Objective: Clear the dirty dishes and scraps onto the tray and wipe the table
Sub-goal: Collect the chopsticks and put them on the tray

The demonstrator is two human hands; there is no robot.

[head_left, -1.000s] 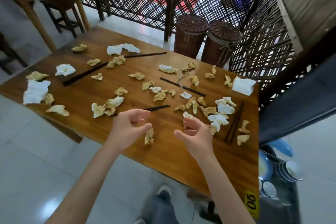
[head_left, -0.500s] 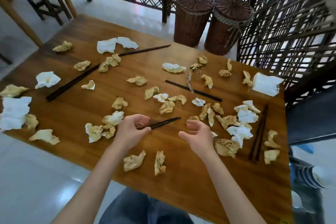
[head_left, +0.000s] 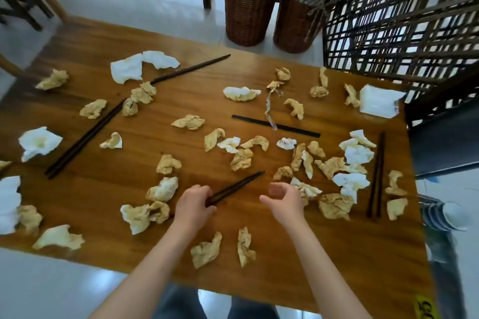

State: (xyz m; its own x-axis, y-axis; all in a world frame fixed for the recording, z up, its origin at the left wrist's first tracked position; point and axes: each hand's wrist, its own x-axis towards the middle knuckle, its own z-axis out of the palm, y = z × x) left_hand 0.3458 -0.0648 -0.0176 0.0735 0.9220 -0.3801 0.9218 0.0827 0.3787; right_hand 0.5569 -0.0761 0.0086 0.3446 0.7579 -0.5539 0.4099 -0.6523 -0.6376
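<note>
Since half a second ago, the left hand (head_left: 193, 206) has closed around the near end of a pair of dark wooden chopsticks (head_left: 234, 188), and the camera has tipped further down over the scene.

Head view, the only one: a rectangular brown wooden desk (head_left: 337, 261) fills the picture, littered with crumpled white and grease-stained yellow paper napkins (head_left: 206, 248). The left hand's grip is closed on the chopsticks, whose tips point away and to the right, low over the desk; whether they have lifted clear cannot be told. The right hand (head_left: 286, 202) hovers just beside them, its grip open and empty, fingers curled, with a stained napkin wad (head_left: 305, 189) next to it.

More chopsticks lie apart: a long pair (head_left: 83, 140) at the left, another pair (head_left: 377, 176) at the right, a single black stick (head_left: 276, 125) in the middle, one more (head_left: 191, 68) at the far side. A stack of white bowls (head_left: 445, 216) shows past the desk's right edge, below desk height. No tray can be made out.

Risks, as a judgement: held by one end only, the two sticks could scissor apart and one could slip out. Light napkins near the near edge could be brushed to the floor by a forearm.
</note>
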